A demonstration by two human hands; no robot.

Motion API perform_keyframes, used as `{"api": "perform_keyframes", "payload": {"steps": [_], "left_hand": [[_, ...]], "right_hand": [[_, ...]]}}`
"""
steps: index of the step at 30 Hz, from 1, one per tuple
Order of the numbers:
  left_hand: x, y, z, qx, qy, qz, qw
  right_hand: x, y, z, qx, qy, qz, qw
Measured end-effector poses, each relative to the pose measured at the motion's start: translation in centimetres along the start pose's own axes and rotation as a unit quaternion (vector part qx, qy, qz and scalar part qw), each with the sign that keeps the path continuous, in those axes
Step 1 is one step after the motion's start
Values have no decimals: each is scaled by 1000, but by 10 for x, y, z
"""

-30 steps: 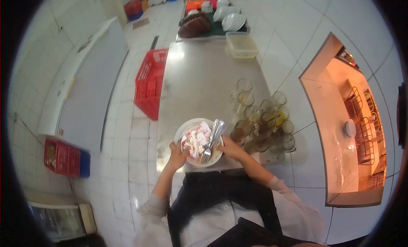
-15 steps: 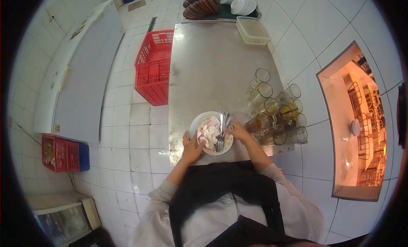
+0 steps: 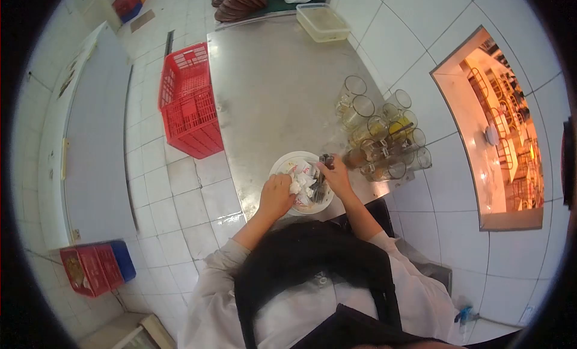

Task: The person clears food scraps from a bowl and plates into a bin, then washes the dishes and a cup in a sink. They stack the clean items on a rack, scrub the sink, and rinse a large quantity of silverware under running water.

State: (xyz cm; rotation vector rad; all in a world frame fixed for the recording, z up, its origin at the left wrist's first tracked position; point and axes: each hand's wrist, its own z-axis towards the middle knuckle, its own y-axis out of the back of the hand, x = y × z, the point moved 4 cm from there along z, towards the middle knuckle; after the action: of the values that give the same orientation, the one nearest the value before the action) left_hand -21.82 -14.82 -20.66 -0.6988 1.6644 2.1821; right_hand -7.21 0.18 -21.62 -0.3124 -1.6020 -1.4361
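Note:
A white plate (image 3: 293,163) sits at the near edge of the steel table, holding crumpled white tissues (image 3: 302,185) with red print. Over its left side, my left hand (image 3: 276,196) is closed on the tissues, its fingertips partly hidden. My right hand (image 3: 338,176), on the plate's right side, pinches the handles of the forks and spoons (image 3: 319,190). Their other ends rest on the plate among the tissues. Just beyond my right hand stand several glass mugs (image 3: 377,128), some with leftover drink and one with yellow liquid.
The steel table (image 3: 270,91) runs away from me along a tiled wall. A clear plastic tub (image 3: 323,23) is at its far right, with stacked brown dishes (image 3: 240,5) beyond. Red crates (image 3: 191,103) stand against its left side. A pass-through window (image 3: 475,139) opens at right.
My left hand has gone from the plate's rim to the tissues and closed. My right hand has taken hold of the cutlery handles. The camera view has turned somewhat.

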Motion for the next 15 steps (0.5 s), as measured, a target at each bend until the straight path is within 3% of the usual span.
{"api": "perform_keyframes", "payload": {"steps": [2,3,10,12,15], "left_hand": [[1,-10,-2,46,-12,11,999],[1,-15,-2,86,-17,25,996],[-14,13,-5,114,-149,40,981],[-20,32,8,78,-99,-56,990],[-30,33,28,28,-122,-146,981]], "right_hand": [[-4,-4,-19,123,-105,249,955],[1,-2,-29,116,-109,247,956],[20,-8,-69,113,-49,297,947],[25,-7,-74,95,-34,313,944],[59,12,-63,91,-8,260,961]]}}
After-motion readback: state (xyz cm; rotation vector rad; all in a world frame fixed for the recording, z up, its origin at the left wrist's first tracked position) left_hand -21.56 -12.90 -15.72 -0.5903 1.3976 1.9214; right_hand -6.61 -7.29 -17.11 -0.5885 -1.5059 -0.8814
